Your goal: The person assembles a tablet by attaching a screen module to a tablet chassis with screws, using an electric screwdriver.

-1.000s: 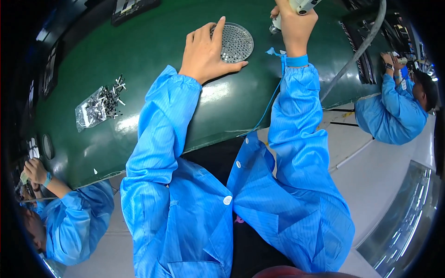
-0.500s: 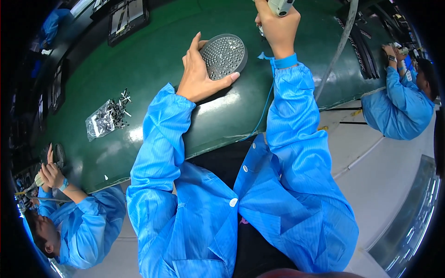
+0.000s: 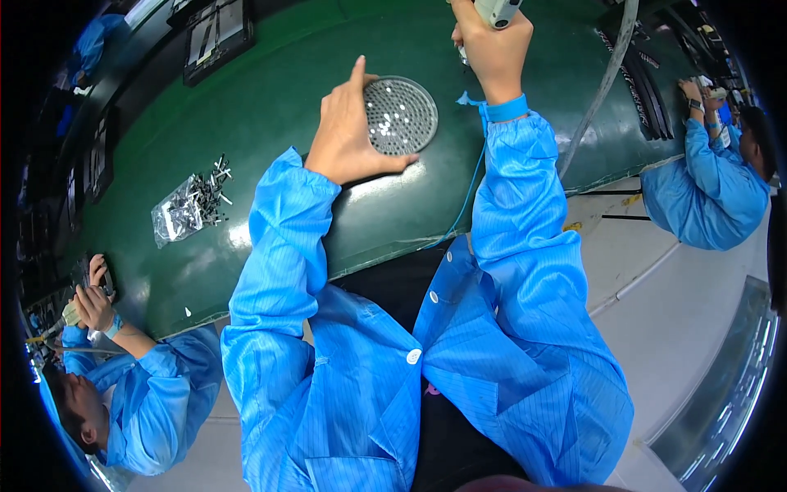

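Observation:
My left hand (image 3: 347,131) grips a round grey disc (image 3: 400,115) by its rim, thumb along the near edge and fingers at the left and far side. Rows of small dots cover the disc's face, and bright spots shine on it. To the right, at the top edge of the view, my right hand (image 3: 497,57) is closed around a pale hand tool (image 3: 497,11). Most of the tool lies outside the picture, so its kind cannot be told. A blue wrist strap (image 3: 506,108) with a thin cord circles my right wrist.
On the green table (image 3: 270,107), a clear plastic bag (image 3: 176,215) spills small black and silver parts (image 3: 211,193). A grey cable (image 3: 602,94) hangs at the right, near long black strips (image 3: 643,98). Co-workers (image 3: 160,402) sit on both sides. A dark tray (image 3: 217,41) lies at the far left.
The disc has tilted so its face turns more upward and its thick side wall no longer shows. My left hand has shifted slightly with it; my right hand stays in place.

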Motion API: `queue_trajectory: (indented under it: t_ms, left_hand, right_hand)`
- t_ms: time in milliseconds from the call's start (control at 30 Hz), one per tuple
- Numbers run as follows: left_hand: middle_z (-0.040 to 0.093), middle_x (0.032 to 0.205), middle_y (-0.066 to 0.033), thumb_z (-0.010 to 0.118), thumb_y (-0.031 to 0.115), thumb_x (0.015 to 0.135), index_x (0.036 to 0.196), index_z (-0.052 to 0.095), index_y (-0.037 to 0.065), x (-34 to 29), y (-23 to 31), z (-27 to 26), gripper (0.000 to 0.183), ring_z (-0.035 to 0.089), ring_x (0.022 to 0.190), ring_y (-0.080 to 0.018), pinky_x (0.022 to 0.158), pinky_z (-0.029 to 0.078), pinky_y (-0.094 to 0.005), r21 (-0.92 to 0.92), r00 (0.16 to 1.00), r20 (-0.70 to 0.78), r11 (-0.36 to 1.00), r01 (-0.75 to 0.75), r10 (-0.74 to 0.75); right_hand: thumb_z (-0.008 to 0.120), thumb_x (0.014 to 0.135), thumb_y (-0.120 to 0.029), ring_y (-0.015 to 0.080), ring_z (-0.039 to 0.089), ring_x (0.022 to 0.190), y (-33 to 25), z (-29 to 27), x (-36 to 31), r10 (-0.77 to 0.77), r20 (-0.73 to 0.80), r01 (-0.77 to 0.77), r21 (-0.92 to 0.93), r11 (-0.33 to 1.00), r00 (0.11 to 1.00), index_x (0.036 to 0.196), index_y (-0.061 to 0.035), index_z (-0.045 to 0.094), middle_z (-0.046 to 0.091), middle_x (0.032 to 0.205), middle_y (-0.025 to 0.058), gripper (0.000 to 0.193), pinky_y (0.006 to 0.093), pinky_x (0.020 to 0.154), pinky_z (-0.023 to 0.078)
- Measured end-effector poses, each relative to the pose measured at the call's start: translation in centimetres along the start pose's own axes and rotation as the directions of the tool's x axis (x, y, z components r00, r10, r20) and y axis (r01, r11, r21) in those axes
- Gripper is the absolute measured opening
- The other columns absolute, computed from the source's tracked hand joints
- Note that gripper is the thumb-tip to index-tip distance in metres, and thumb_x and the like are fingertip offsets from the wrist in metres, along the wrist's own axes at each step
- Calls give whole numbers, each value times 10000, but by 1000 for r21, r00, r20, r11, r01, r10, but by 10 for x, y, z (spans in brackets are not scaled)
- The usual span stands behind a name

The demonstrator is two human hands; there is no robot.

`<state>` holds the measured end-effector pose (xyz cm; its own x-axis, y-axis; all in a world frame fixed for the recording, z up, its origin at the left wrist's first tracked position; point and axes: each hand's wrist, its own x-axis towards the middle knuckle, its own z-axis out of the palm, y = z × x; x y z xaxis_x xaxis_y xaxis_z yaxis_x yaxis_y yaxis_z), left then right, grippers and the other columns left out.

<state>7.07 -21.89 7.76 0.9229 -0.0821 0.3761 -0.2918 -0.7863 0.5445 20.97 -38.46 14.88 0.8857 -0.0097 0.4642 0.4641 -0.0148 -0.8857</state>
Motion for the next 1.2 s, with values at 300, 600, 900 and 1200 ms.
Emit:
queue_trajectory:
  t_ms: [300,600,900,1200]
  left_hand:
    - [525,1347,-219,901,538,533,1510,227,-97,-7,-6,-3,1346,516,1250,-376,1138,255,-540,51,994,76,995,-83,79]
    - [523,1355,-222,897,535,528,1510,209,-85,-8,-15,-8,1351,512,1265,-375,1136,245,-537,23,993,81,996,-82,80]
    - [526,1392,-197,921,497,513,1525,167,-69,-11,-12,-5,1383,478,1321,-371,1150,227,-508,-40,988,110,994,-103,107]
    - [526,1396,-196,915,518,523,1536,171,-41,-13,-15,-7,1375,503,1295,-367,1126,271,-519,9,984,85,987,-158,157]
  right_hand:
    - [724,912,-148,88,579,481,-1,0,1,-2,-13,2,-9,1000,1000,861,11,695,621,606,14,170,263,446,426]
    - [728,912,-159,92,580,474,2,1,-2,-24,-12,24,7,1000,1000,846,10,696,620,598,16,184,265,443,425]
    - [726,919,-179,97,571,456,1,0,-1,-28,7,28,-3,1000,1000,772,6,674,607,565,17,242,267,428,414]
    - [729,919,-219,101,560,432,-1,4,-3,-15,15,16,-25,1000,1000,673,-15,638,592,529,20,332,273,411,396]
